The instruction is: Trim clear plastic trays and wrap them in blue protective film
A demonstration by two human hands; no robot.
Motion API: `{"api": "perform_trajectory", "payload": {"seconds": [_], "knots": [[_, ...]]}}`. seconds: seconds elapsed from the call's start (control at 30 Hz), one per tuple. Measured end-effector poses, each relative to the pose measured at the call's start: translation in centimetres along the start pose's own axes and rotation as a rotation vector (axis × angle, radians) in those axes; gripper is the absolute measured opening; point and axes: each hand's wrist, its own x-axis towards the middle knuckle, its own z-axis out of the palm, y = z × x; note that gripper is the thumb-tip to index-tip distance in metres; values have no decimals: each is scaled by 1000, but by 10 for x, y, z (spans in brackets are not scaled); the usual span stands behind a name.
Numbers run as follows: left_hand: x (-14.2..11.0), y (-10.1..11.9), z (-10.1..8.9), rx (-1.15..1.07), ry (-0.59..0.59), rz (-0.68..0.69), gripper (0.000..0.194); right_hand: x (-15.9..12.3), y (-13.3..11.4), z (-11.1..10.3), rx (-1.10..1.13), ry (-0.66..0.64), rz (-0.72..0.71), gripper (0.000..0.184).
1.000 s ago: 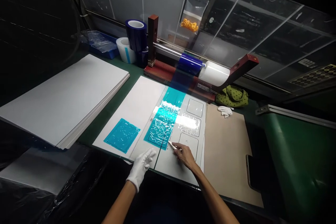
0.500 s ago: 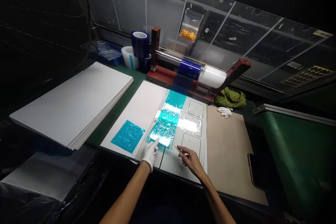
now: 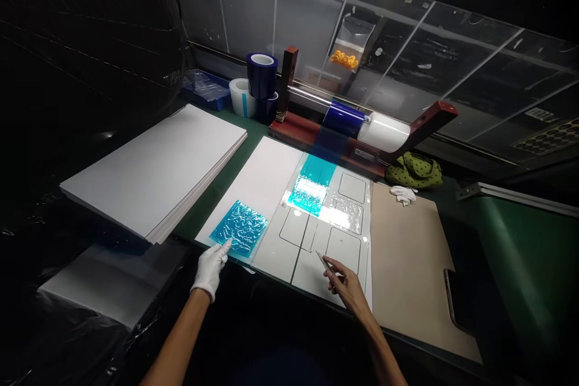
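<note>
My left hand [image 3: 210, 271], in a white glove, pinches the near left corner of a wrinkled blue film piece [image 3: 242, 230]. That piece lies or hovers over the left part of the white board; whether it touches is hard to see. In my bare right hand [image 3: 346, 284] is a slim pointed metal tool [image 3: 322, 259], its tip near the template. This pale template [image 3: 312, 268] bears dark rounded outlines and a dark line. Farther back, a strip of blue film [image 3: 314, 184] runs over it from a blue film roll [image 3: 344, 119].
A red holder [image 3: 298, 129] carries the blue roll and a white roll [image 3: 384, 131]. Spare tape rolls [image 3: 261, 75] stand behind. To the left lies a thick stack of white sheets [image 3: 156, 163]; to the right, brown board [image 3: 404, 271], a phone-like dark object, a glove [image 3: 403, 194] and a green pouch [image 3: 414, 170].
My left hand has moved left with a film piece from the strip's near end, baring a template outline. My right hand still holds the tool. The view has shifted left.
</note>
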Motion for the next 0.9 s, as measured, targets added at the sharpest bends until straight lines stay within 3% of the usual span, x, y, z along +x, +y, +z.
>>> {"api": "perform_trajectory", "payload": {"seconds": [0.13,0.37,0.5,0.67,0.77,0.83,0.9], "knots": [[9,2,-7,39,13,-13,60,0,-4,5,5,-1,-5,53],[17,6,1,185,20,19,66,-4,-4,2,7,25,-10,55],[14,18,-9,411,74,54,55,-6,2,-3,29,71,-24,59],[-7,44,-29,759,216,111,43,-5,19,-28,-74,211,-29,37],[-17,44,-4,951,188,257,44,0,30,-54,-258,377,-25,35],[-19,34,34,1071,66,505,49,7,35,-74,-368,451,-4,35],[-21,21,84,1167,-125,797,55,18,39,-95,-420,481,34,34]]}}
